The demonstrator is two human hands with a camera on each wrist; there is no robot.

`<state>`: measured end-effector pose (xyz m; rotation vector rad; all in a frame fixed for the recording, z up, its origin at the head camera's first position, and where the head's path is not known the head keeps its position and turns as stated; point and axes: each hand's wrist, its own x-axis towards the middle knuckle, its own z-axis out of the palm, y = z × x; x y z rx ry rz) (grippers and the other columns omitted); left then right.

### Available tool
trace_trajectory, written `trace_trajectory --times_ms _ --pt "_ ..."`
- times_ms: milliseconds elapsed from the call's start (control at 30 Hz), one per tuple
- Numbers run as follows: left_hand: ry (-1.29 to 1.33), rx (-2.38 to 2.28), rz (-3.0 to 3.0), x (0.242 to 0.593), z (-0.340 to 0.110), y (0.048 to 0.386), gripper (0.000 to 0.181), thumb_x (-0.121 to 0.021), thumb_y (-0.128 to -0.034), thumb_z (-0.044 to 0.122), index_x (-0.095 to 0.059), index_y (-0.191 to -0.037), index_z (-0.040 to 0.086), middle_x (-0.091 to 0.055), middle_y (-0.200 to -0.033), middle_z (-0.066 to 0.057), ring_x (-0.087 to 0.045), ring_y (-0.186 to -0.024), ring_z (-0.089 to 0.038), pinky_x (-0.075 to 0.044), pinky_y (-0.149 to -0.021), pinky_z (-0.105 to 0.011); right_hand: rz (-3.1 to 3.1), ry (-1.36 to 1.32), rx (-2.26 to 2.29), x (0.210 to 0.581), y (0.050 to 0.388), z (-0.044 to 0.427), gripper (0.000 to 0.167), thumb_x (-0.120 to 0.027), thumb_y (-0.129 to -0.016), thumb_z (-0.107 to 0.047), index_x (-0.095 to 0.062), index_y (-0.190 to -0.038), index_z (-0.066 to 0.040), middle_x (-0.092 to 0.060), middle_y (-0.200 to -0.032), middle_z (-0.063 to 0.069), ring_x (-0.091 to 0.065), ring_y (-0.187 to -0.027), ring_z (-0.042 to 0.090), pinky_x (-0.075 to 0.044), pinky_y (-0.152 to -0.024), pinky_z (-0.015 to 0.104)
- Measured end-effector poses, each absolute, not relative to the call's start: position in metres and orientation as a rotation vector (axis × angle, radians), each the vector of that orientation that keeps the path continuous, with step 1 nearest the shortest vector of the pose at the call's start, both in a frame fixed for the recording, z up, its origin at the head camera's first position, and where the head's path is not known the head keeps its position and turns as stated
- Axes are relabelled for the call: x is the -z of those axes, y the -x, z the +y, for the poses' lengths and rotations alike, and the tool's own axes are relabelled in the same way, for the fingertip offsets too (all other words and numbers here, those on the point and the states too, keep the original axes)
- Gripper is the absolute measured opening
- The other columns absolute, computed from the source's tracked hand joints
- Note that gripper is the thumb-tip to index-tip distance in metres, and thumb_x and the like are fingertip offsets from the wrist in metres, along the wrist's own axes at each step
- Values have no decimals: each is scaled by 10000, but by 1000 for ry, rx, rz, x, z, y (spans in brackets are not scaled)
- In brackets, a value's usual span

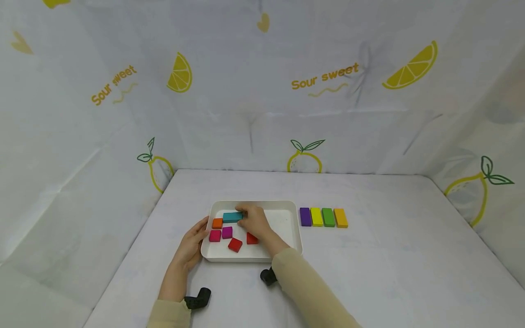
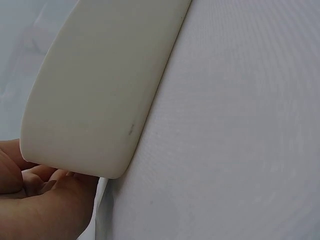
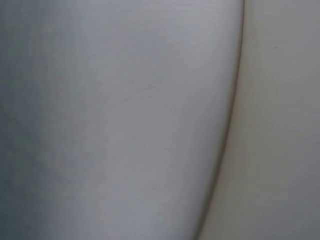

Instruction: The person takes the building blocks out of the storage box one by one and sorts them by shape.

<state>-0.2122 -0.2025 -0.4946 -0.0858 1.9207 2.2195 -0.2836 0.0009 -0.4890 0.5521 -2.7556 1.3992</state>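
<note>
A white tray point(image 1: 283, 253) lies on the table, and my left hand point(image 1: 190, 243) holds its left end. In the left wrist view, curled fingers point(image 2: 65, 200) meet the end of the tray wall point(image 2: 100, 100). Over the tray, my right hand point(image 1: 256, 221) pinches the right end of a teal block point(image 1: 232, 217), its fingertips partly hidden. Nearby in the tray lie an orange block point(image 1: 217, 223), a magenta block point(image 1: 227, 233), a pink block point(image 1: 215, 236), a red square block point(image 1: 235, 245) and a red triangular block point(image 1: 252, 238), partly covered by the right hand.
Right of the tray, a purple block point(image 1: 305, 217), a yellow block point(image 1: 316, 217), a green block point(image 1: 328, 217) and an orange-yellow block point(image 1: 341, 218) stand in a row on the white table point(image 1: 389, 273). A printed curtain point(image 1: 246, 91) hangs behind. The right wrist view shows only the tray wall point(image 3: 280, 125) and tablecloth.
</note>
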Motion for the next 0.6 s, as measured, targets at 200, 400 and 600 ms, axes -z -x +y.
trace_trajectory --times_ms 200,400,600 --pt "71 -2208 1925 494 -203 211 549 -313 -1053 62 -146 -1574 13 -95 -1674 -176 -112 -1557 -340 -171 -1253 -454 -2739 -530 -1445 491 285 1 377 -713 -847 31 -685 -1221 -16 -706 -1224 140 -649 -1077 274 -553 -996 401" --pt "83 -2207 1937 495 -203 211 551 -329 -1048 62 -162 -1571 15 -108 -1671 -181 -127 -1553 -349 -198 -1237 -459 -2747 -520 -1446 491 284 1 371 -721 -836 35 -692 -1204 -8 -718 -1195 140 -654 -1053 266 -561 -975 396" --pt "93 -2198 1942 496 -204 212 546 -327 -1051 68 -167 -1572 26 -111 -1675 -156 -125 -1559 -320 -205 -1235 -421 -2734 -489 -1456 489 283 2 368 -721 -838 35 -695 -1202 -10 -721 -1193 139 -658 -1051 271 -565 -973 397"
